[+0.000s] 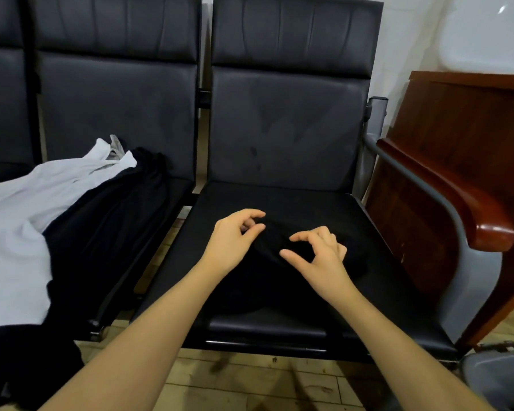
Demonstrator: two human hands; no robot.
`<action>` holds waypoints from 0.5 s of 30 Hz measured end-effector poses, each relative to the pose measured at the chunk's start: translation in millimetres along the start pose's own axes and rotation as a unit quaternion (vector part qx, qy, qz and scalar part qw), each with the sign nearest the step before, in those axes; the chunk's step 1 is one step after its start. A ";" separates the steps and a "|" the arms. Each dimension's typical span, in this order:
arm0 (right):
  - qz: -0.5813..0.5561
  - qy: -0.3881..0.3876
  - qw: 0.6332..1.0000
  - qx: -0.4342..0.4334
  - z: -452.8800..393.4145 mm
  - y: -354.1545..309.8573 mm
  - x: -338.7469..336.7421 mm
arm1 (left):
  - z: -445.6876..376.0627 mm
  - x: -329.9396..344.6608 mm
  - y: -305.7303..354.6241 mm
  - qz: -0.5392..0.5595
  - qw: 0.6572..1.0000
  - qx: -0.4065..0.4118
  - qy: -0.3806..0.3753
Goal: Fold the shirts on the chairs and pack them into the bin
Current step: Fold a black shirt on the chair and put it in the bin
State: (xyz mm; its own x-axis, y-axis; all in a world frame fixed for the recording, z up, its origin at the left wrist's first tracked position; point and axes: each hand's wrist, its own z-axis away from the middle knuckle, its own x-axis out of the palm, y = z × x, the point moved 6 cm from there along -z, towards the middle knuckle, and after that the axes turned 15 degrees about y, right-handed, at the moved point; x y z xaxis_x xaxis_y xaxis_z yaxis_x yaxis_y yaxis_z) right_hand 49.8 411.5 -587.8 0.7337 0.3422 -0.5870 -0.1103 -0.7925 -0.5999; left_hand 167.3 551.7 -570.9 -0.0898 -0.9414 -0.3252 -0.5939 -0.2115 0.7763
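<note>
The black shirt (267, 277) barely separates from the black seat (383, 262) under it, so its outline and folds cannot be traced, and both forearms cover parts of it. The white shirt (21, 221) runs off the left edge. A grey object (499, 378) (possibly a bin) is cut off at the lower right corner.

Reddish wooden desk (469, 161) beside tiled floor (250, 384)

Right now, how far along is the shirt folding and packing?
Early. No bin shows, so nothing visibly packed. In hand: a black shirt on the right seat, left hand and right hand pinching at it. Left: the white shirt and dark garment heaped unfolded on the next seat.
</note>
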 end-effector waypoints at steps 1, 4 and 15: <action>0.006 -0.007 1.000 -0.013 1.1 -3.1 4.2 | 0.0 -2.3 5.9 0.004 1.000 0.006 0.006; 0.003 -0.017 0.999 -0.032 3.8 -8.1 10.3 | 0.8 -6.8 15.2 -0.005 1.000 0.016 0.023; -0.016 0.029 0.999 -0.033 9.3 -1.1 -21.1 | 2.4 -7.7 39.5 -0.071 0.991 0.080 0.086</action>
State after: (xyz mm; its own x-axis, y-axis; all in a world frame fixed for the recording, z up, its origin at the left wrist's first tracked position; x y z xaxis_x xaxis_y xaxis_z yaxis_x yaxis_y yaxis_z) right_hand 28.2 409.8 -579.8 0.7741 0.3402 -0.5339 -0.0424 -0.8136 -0.5799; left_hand 142.6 551.3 -539.0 0.1338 -0.9387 -0.3176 -0.7108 -0.3142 0.6293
